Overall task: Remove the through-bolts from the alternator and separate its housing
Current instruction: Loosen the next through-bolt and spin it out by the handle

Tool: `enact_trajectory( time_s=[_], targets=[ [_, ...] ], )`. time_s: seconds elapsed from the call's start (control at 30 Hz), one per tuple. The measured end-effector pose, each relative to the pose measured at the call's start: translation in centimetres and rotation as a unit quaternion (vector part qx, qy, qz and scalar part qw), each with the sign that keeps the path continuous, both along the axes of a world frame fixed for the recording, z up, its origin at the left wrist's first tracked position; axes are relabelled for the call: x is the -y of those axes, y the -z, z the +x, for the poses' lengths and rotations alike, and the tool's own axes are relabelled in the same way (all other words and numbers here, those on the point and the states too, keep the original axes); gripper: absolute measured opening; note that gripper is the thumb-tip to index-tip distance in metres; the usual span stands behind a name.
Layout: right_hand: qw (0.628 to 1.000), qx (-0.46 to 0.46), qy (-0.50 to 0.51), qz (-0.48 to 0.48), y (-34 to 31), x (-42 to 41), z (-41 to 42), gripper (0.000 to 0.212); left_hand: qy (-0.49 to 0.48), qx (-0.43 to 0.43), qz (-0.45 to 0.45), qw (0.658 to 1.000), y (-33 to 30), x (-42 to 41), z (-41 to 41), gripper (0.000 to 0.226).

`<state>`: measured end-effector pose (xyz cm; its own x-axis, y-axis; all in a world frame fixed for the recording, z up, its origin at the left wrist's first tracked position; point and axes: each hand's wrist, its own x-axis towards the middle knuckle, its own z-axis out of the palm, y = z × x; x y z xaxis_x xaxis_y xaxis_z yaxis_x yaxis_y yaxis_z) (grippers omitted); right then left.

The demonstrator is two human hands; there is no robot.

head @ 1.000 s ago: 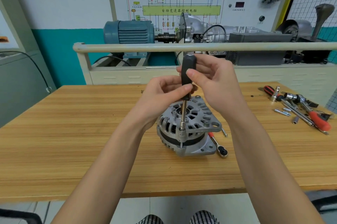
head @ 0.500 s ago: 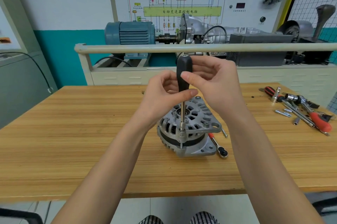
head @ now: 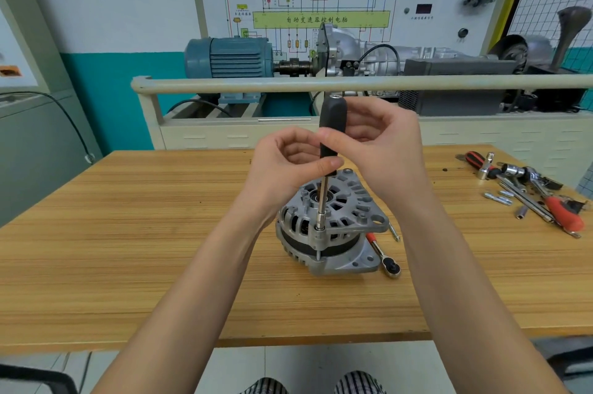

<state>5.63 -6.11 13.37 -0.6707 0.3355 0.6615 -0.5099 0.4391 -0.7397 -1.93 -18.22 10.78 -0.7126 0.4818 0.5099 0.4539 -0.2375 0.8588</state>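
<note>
We see the alternator (head: 332, 226) standing near the middle of the wooden worktop (head: 128, 249), its slotted housing face upward. A nut driver (head: 330, 136) with a black handle stands nearly upright over it; the steel shaft runs down to a through-bolt (head: 318, 254) at the near edge of the housing, where a bare length of the bolt shows in the gap above the lower flange. Our left hand (head: 285, 169) pinches the lower part of the handle, thumb across the front. Our right hand (head: 382, 146) curls its fingers round the upper part of the handle from the right side. Both hands are therefore closed on the same tool.

Just right of the alternator, a small ratchet (head: 385, 257) with a red grip lies flat on the worktop, partly hidden by the flange, and 1 loose bolt (head: 394, 231) lies beside it. Farther right we see a cluster of tools (head: 529, 191): sockets, extension bars and red-handled pieces. Behind the worktop stands a training rig with a blue motor (head: 231, 56).
</note>
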Motion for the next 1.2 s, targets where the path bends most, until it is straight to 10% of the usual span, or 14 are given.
enact_trajectory(
  time_s=[0.27, 0.57, 0.83, 1.2],
  targets=[
    [0.993, 0.038, -0.109, -0.030, 0.2, -0.6, 0.0, 0.034, 0.134, 0.051, -0.040, 0.989, 0.0, 1.2, -0.4, 0.036],
    [1.000, 0.005, -0.018, -0.002, 0.2, 0.1, -0.1, 0.029, -0.021, 0.001, -0.032, 0.999, -0.3, 0.0, 0.1, 0.037],
    [0.997, 0.034, -0.062, -0.020, 0.2, -0.2, -0.1, 0.029, 0.162, 0.072, -0.048, 0.983, -0.1, 1.0, -0.1, 0.037],
    [1.000, -0.013, 0.013, -0.015, 0.2, 0.9, -0.2, 0.039, -0.078, -0.040, -0.038, 0.995, -0.1, -0.7, 0.7, 0.035]
  ],
)
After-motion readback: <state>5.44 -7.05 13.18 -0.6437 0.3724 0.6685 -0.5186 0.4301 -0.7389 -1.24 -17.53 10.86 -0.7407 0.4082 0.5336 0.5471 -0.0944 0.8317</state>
